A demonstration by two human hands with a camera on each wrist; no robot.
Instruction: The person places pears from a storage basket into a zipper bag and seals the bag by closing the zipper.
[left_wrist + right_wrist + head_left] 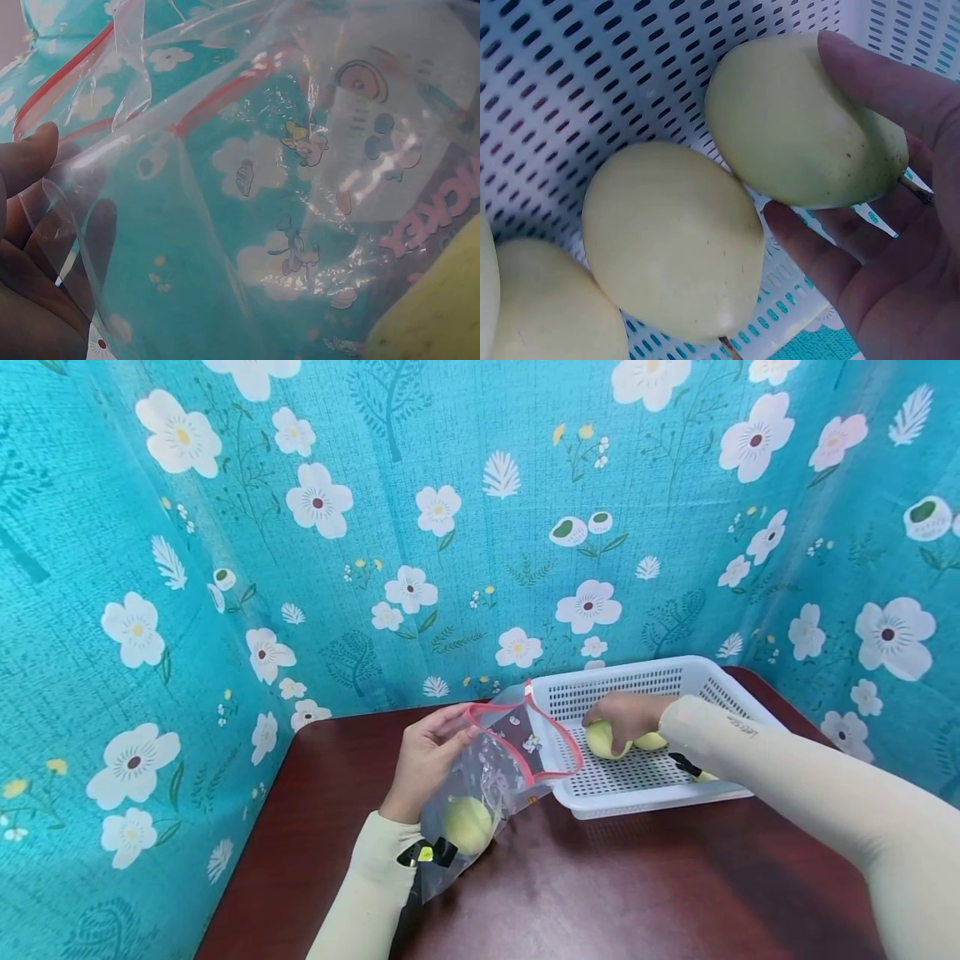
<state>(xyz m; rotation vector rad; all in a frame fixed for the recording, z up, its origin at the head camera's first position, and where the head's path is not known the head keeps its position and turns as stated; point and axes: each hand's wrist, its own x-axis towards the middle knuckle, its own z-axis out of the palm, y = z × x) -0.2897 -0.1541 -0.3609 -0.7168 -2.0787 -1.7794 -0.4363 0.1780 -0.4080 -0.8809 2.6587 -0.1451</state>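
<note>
My left hand (427,758) pinches the rim of a clear zip bag (491,772) with red edging, its mouth spread wide toward the basket. One yellow-green pear (468,825) lies low inside the bag; part of it shows at the lower right of the left wrist view. Over in the white basket (615,806), my right hand (628,718) grips a pear (802,124), thumb on one side and fingers on the other. Its stem points toward the palm. Right beside it sits another pear (673,240), and more pears (551,300) show at the left of the right wrist view.
The basket has slotted walls and stands at the back right of the dark red-brown table (585,893). Behind the table and along its sides hangs a turquoise flowered cloth (465,552). Cartoon prints (300,251) mark the bag's plastic.
</note>
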